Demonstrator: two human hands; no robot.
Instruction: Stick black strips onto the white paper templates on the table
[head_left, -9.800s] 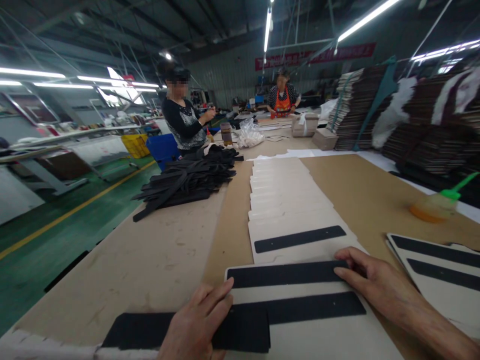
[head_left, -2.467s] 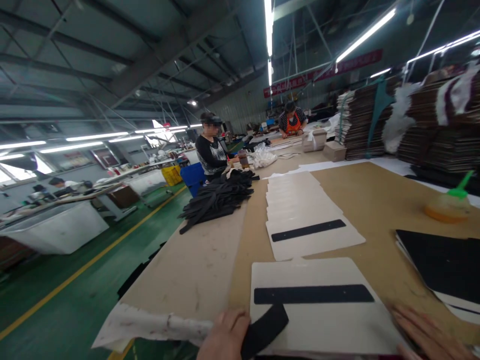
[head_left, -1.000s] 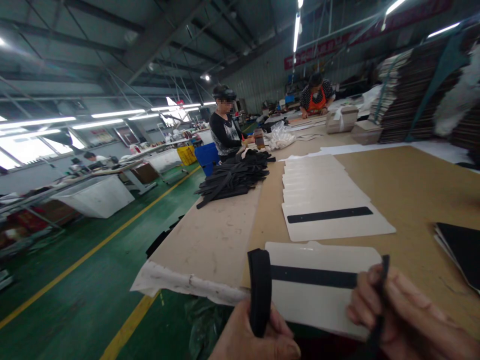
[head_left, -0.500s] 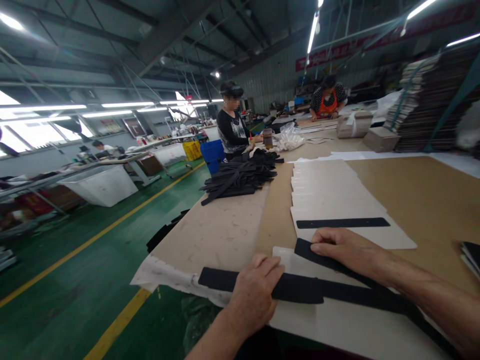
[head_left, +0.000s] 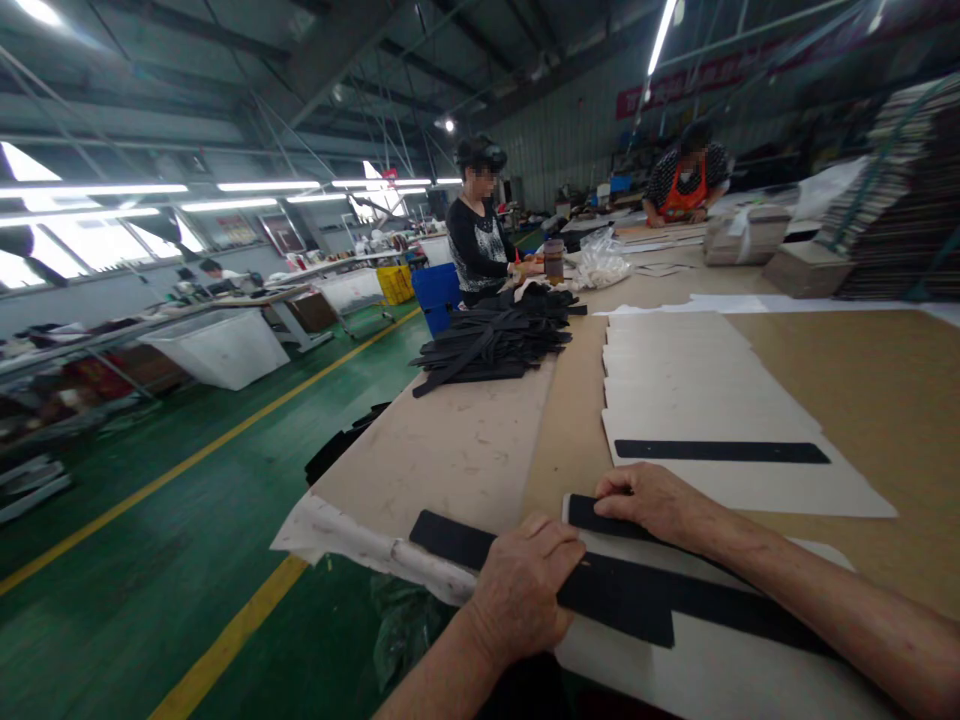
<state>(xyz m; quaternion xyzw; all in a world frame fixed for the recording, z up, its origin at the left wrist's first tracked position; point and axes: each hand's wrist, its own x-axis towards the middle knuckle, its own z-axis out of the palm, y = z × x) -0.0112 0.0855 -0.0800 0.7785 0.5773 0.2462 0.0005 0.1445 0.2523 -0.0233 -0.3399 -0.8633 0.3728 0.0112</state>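
My left hand (head_left: 525, 585) is closed around a short black strip (head_left: 626, 605), whose other end sticks out to the left past the table edge. This strip lies over a longer black strip on a beige panel (head_left: 626, 665). With thumb and fingers, my right hand (head_left: 652, 500) pinches the end of another black strip (head_left: 581, 514) at the panel's far left corner; my forearm hides part of its length. Beyond my hands, a black strip (head_left: 720, 452) lies flat on the nearest of several overlapping beige panels (head_left: 675, 380).
A heap of black strips (head_left: 495, 340) sits on the table (head_left: 480, 435) ahead. Two co-workers stand farther along, near a brown jar (head_left: 553, 262) and bundled boards (head_left: 746, 235). Tall stacks (head_left: 900, 190) rise at right. Green floor with yellow lines (head_left: 225, 435) runs along the left.
My right hand has moved left and slightly down, bringing the strip's end onto the panel's corner. My left hand still holds the short strip, now tilted more. The view has shifted a little.
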